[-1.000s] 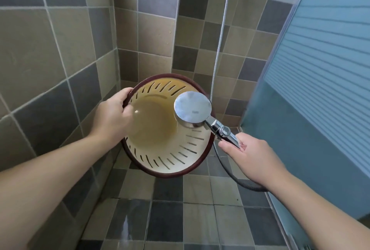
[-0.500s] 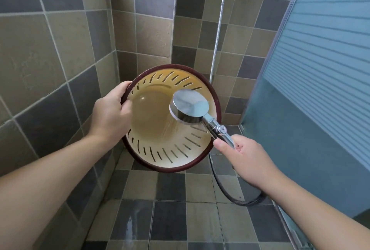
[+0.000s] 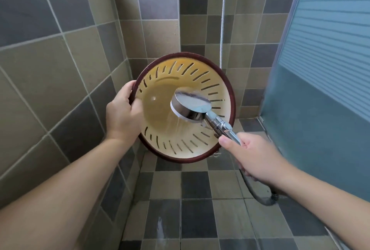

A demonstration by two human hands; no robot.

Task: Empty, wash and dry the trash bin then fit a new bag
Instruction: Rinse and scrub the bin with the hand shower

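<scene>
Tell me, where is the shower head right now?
In the head view's middle, the shower head sits inside the bin's mouth, held by the right hand.

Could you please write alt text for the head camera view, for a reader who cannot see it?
In a tiled shower corner, the left hand grips the dark rim of a slotted yellow trash bin tipped toward the camera, while the right hand holds a chrome shower head spraying water inside it.
</scene>
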